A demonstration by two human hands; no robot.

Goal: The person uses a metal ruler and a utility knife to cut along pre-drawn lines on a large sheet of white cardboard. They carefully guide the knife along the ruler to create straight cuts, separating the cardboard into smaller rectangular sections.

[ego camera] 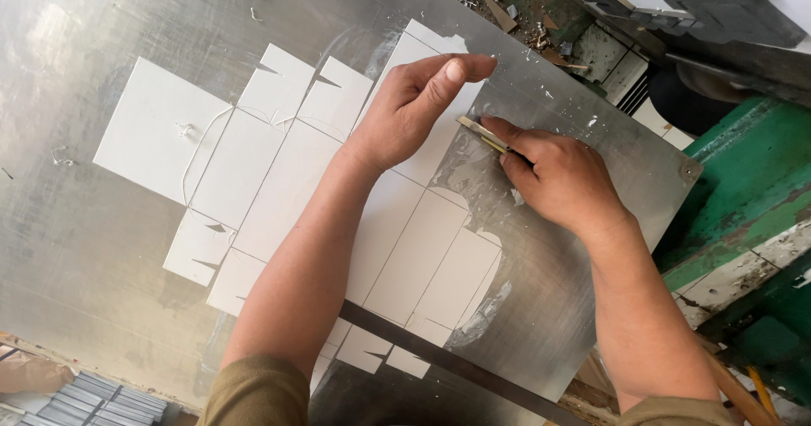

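Bare forearms, olive-brown sleeves pushed up at elbows

The left hand (414, 109) presses flat on white die-cut cardboard (279, 181) on a metal sheet (84, 248); the right hand (562, 177) grips a small knife (483, 133).

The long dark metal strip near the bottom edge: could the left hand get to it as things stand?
Probably yes. The left hand lies flat on the white cut card, holding nothing, and the metal strip runs beneath that forearm, with only flat card between. The right hand with the small knife is off to the side.
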